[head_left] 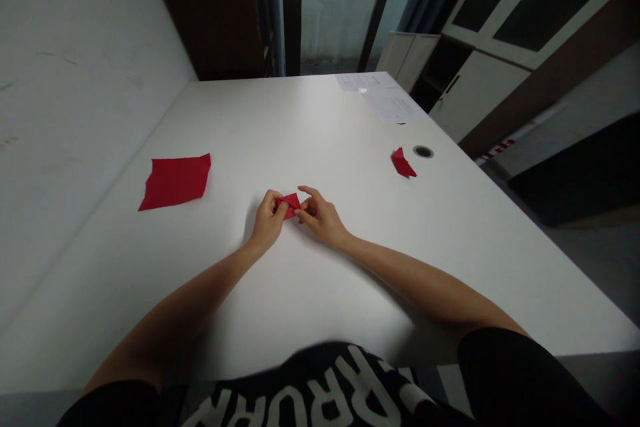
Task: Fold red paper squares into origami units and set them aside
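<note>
Between my two hands is a small folded piece of red paper (292, 200), held just over the white table. My left hand (269, 217) grips its left side, thumb laid on top and fingers curled beneath. At the right edge, my right hand (320, 215) pinches the paper between thumb and fingers, with the index finger raised. Part of the paper is hidden behind my thumbs and fingers, so its full shape does not show.
A red paper sheet (176, 181) with uneven edges lies to the left on the white table (300, 127). Off to the right are a folded red paper piece (403, 163) and a round cable hole (423, 151). Printed papers (387, 103) lie at the far right corner. A wall (75, 80) borders the left side.
</note>
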### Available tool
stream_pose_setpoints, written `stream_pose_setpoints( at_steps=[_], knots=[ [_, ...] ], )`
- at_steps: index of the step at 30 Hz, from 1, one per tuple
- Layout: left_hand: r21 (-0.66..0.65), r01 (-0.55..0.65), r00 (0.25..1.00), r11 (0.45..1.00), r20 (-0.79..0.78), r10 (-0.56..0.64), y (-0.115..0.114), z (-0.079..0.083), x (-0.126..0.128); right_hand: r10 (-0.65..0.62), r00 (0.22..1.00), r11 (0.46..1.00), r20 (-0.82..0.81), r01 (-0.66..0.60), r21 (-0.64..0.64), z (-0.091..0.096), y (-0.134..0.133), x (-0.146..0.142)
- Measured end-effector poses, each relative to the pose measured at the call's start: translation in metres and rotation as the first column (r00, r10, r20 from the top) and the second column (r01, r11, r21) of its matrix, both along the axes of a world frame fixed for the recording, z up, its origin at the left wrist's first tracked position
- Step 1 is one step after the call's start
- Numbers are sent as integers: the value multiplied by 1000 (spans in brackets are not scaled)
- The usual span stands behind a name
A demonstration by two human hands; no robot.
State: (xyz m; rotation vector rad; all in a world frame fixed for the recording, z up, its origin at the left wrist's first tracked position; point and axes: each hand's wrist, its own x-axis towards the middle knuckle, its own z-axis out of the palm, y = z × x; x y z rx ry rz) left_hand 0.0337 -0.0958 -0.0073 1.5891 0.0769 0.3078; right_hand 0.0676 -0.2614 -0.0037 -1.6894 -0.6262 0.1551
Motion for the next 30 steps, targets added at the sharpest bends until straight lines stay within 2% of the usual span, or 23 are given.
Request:
stream_pose_setpoints(
  at_steps=[3,5,10,15,22,27,30],
  knots=[
    [-49,83,996,995,-34,-85,-1,4,-3,0,997,994,-82,9,105,0,0,3],
    [-48,119,992,992,-36,-121,0,7,-5,14,995,991,-97,-1,131,1,0,4],
    [28,62,997,998,-56,-60,3,8,-4,77,994,989,-80,-65,136,3,0,3],
    [-9,26,999,1000,-35,-27,2,6,-2,81,992,990,-99,-69,119,3,-1,3],
    [-68,53,998,996,-41,-56,0,4,-3,10,997,1000,81,-11,20,6,-2,2],
    [26,72,997,997,-31,-72,0,6,-5,-21,1000,996,0,20,81,0,-2,5],
    [33,85,996,996,13,-85,1,6,-3,0,1000,993,-31,4,115,-4,-3,9]
  ],
)
